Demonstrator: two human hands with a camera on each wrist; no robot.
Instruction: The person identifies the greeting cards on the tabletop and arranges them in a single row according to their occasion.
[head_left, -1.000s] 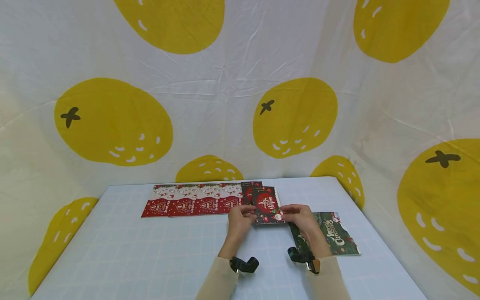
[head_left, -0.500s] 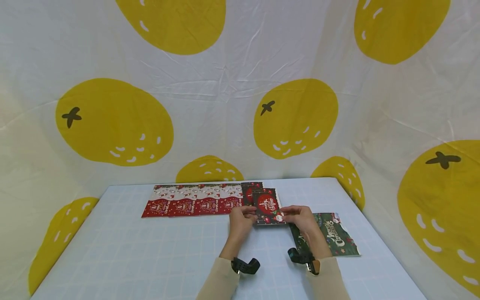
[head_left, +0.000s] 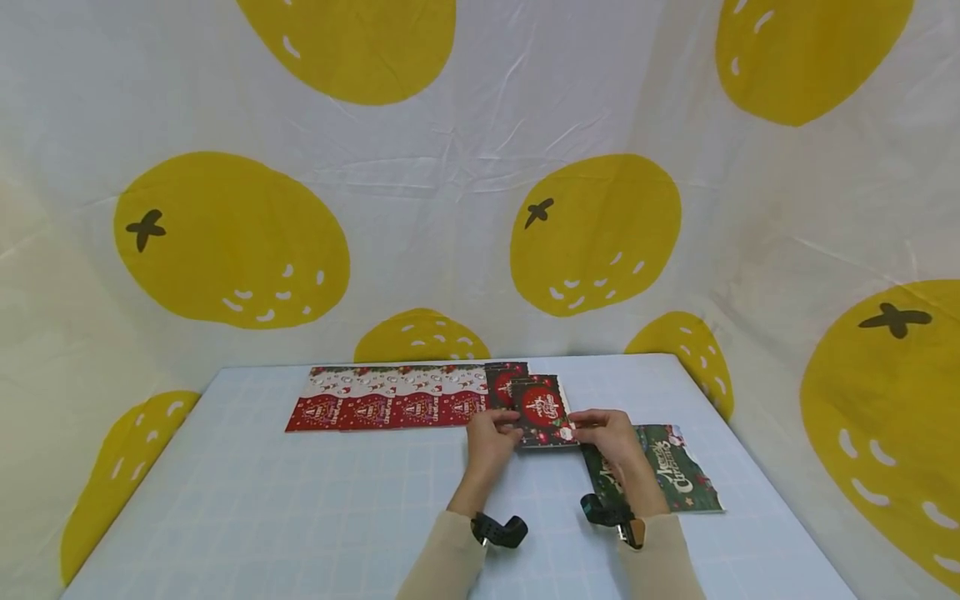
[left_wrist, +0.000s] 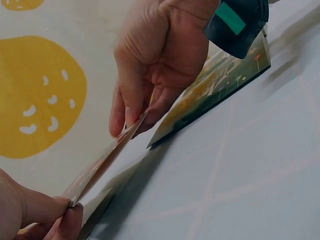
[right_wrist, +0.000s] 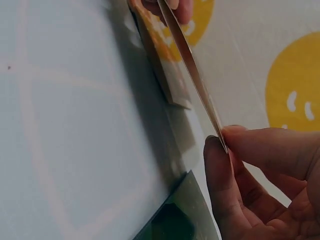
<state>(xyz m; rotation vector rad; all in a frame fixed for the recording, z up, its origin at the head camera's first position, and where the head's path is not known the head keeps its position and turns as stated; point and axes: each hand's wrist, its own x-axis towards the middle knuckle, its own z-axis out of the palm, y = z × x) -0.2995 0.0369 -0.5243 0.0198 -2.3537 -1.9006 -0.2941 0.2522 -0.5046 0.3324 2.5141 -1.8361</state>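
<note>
A dark Christmas card (head_left: 542,408) with a red round design is held at both lower corners, a little above the table. My left hand (head_left: 489,450) pinches its left corner between thumb and fingers; the left wrist view shows this thumb grip (left_wrist: 42,207) close up. At the right corner my right hand (head_left: 613,442) pinches it the same way, and in the right wrist view the card (right_wrist: 197,82) appears edge-on. Behind and left of it lie more dark cards (head_left: 501,379), partly covered. Green Christmas cards (head_left: 678,475) lie beneath and beside my right forearm.
A row of overlapping red and white Christmas cards (head_left: 405,398) runs along the back left of the pale blue checked table (head_left: 300,517). Behind the table hangs a white cloth (head_left: 420,250) printed with yellow fruit.
Both hands and the dark card have shifted slightly to the right. The grip at each corner stays the same, and the other cards lie as before.
</note>
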